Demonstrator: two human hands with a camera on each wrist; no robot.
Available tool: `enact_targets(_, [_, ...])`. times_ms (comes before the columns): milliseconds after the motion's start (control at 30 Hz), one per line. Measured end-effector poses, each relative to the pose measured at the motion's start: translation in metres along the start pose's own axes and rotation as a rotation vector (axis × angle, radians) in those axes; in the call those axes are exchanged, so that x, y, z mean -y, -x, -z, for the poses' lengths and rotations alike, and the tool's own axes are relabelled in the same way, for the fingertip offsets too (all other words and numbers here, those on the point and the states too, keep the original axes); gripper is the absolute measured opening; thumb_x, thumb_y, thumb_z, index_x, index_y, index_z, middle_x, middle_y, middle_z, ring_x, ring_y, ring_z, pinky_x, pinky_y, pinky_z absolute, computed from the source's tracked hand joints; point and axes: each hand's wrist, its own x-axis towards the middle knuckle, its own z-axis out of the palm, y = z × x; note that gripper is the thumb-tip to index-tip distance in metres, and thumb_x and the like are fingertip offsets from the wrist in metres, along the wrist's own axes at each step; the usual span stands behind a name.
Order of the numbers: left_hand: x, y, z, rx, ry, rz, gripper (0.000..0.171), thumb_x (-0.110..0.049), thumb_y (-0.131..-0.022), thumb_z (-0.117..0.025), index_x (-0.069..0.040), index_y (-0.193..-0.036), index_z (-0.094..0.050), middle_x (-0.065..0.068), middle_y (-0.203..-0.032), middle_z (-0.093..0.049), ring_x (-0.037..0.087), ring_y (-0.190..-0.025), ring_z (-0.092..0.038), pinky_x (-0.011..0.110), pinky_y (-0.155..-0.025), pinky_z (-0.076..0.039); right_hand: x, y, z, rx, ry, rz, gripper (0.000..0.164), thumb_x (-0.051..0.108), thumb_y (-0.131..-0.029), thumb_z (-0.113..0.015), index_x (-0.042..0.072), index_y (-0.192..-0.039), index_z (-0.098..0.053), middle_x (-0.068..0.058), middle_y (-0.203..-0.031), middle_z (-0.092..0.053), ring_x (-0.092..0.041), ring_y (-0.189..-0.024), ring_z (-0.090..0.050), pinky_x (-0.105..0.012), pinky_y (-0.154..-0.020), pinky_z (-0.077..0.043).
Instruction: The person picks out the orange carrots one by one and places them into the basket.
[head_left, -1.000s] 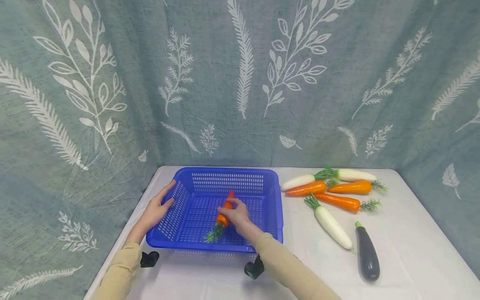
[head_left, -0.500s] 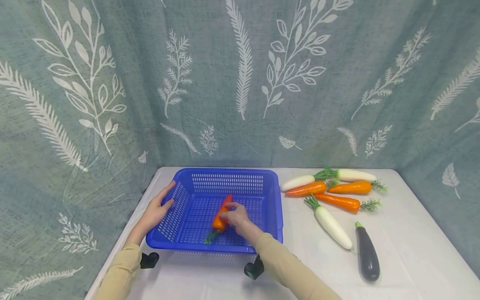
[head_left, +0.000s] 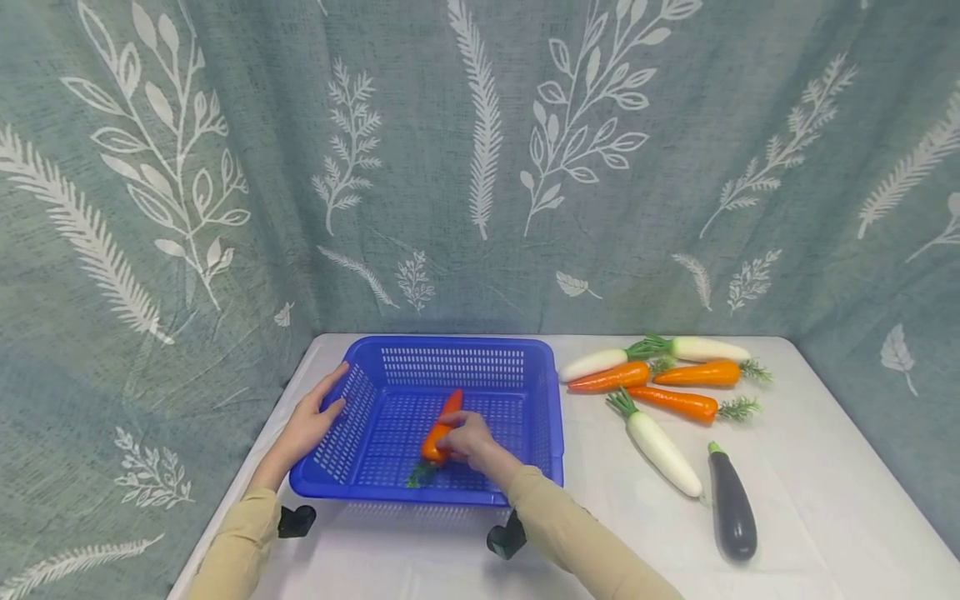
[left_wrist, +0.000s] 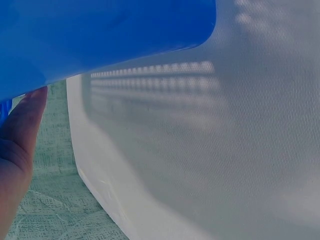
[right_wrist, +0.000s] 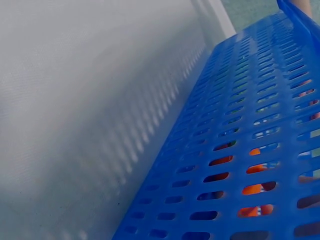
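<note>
A blue plastic basket [head_left: 542,417] with slotted sides stands at the left part of the table. My left hand [head_left: 307,423] grips its left rim, the thumb pointing inward over the edge; in the left wrist view the thumb [left_wrist: 25,125] meets the blue rim. Inside the basket, an orange carrot [head_left: 452,403] with a green leafy top lies slantwise, tip toward the back. My right hand [head_left: 472,439] reaches over the front rim and pinches the carrot near its thick end, covering part of it. Through the slots in the right wrist view, bits of orange carrot [right_wrist: 253,189] show.
Right of the basket lie three carrots [head_left: 682,402], three white radishes [head_left: 663,452] and a dark eggplant [head_left: 732,508] on the white table [head_left: 622,533]. A patterned green curtain [head_left: 480,275] hangs behind and at both sides.
My right hand has shifted slightly left and toward the front with the carrot, which sits lower in the basket. The left hand stays on the rim.
</note>
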Motion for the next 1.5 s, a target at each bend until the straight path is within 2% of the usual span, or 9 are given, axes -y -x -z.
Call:
enact_targets(133, [0.0, 0.001, 0.0, 0.0, 0.003, 0.001, 0.054, 0.0, -0.097, -0.042, -0.001, -0.149, -0.025, 0.026, -0.154, -0.02, 0.048, -0.141, -0.019, 0.06, -0.114, -0.018, -0.044, -0.054, -0.007, 0.098, -0.021, 0.068, 0.041, -0.012, -0.07, -0.07, 0.005, -0.108, -0.07, -0.017, -0.105, -0.064, -0.025, -0.085, -0.067, -0.033, -0.065, -0.059])
enact_targets(200, [-0.001, 0.001, 0.0, -0.001, 0.007, -0.004, 0.054, 0.0, -0.097, -0.042, -0.001, -0.148, -0.026, 0.026, -0.154, -0.02, 0.048, -0.141, -0.019, 0.06, -0.114, -0.018, -0.046, -0.056, -0.008, 0.144, 0.017, 0.106, 0.042, -0.009, -0.071, -0.072, 0.006, -0.11, -0.069, -0.015, -0.106, -0.065, -0.022, -0.085, -0.067, -0.032, -0.065, -0.059])
enact_targets(233, [-0.001, 0.001, 0.0, -0.003, 0.008, -0.007, 0.054, 0.0, -0.097, -0.042, -0.001, -0.148, -0.026, 0.026, -0.154, -0.02, 0.048, -0.141, -0.019, 0.06, -0.114, -0.019, -0.046, -0.057, -0.008, 0.173, 0.021, 0.095, 0.043, -0.007, -0.072, -0.072, 0.006, -0.112, -0.069, -0.014, -0.106, -0.066, -0.021, -0.085, -0.066, -0.033, -0.066, -0.059])
enact_targets(367, [-0.002, 0.001, 0.0, -0.008, 0.0, -0.016, 0.053, -0.001, -0.097, -0.043, -0.001, -0.148, -0.026, 0.027, -0.154, -0.021, 0.048, -0.14, -0.02, 0.06, -0.113, -0.019, -0.006, -0.008, -0.003, 0.208, 0.088, 0.057, 0.045, -0.007, -0.08, -0.065, -0.002, -0.124, -0.059, -0.018, -0.121, -0.062, -0.025, -0.098, -0.063, -0.04, -0.082, -0.057])
enact_targets(467, [-0.002, 0.001, 0.0, -0.01, -0.008, -0.022, 0.053, -0.001, -0.097, -0.043, 0.0, -0.148, -0.027, 0.027, -0.153, -0.022, 0.049, -0.139, -0.02, 0.06, -0.112, -0.02, 0.009, 0.012, 0.0, 0.261, 0.082, 0.028, 0.043, -0.005, -0.084, -0.061, -0.006, -0.126, -0.055, -0.022, -0.125, -0.058, -0.029, -0.101, -0.061, -0.045, -0.09, -0.054])
enact_targets(567, [-0.002, 0.0, 0.0, -0.007, -0.006, -0.027, 0.053, -0.001, -0.097, -0.043, 0.0, -0.148, -0.027, 0.027, -0.153, -0.021, 0.049, -0.139, -0.02, 0.061, -0.112, -0.02, 0.016, 0.022, 0.002, 0.306, 0.079, 0.02, 0.042, -0.002, -0.087, -0.06, -0.007, -0.128, -0.054, -0.023, -0.129, -0.055, -0.031, -0.106, -0.061, -0.048, -0.096, -0.05])
enact_targets(900, [-0.001, 0.0, 0.0, 0.001, -0.004, -0.006, 0.054, 0.0, -0.097, -0.043, 0.0, -0.148, -0.026, 0.026, -0.154, -0.02, 0.047, -0.141, -0.02, 0.06, -0.113, -0.02, 0.012, 0.015, 0.003, 0.312, 0.042, -0.003, 0.04, 0.0, -0.084, -0.065, 0.0, -0.124, -0.059, -0.017, -0.121, -0.059, -0.025, -0.098, -0.061, -0.049, -0.09, -0.054])
enact_targets(1500, [-0.003, 0.001, 0.001, 0.008, 0.004, -0.004, 0.054, -0.002, -0.098, -0.043, 0.0, -0.149, -0.024, 0.027, -0.154, -0.019, 0.048, -0.14, -0.018, 0.061, -0.113, -0.018, 0.012, 0.014, 0.004, 0.294, 0.03, -0.013, 0.039, 0.004, -0.085, -0.065, 0.002, -0.123, -0.06, -0.017, -0.115, -0.065, -0.033, -0.105, -0.061, -0.049, -0.088, -0.054])
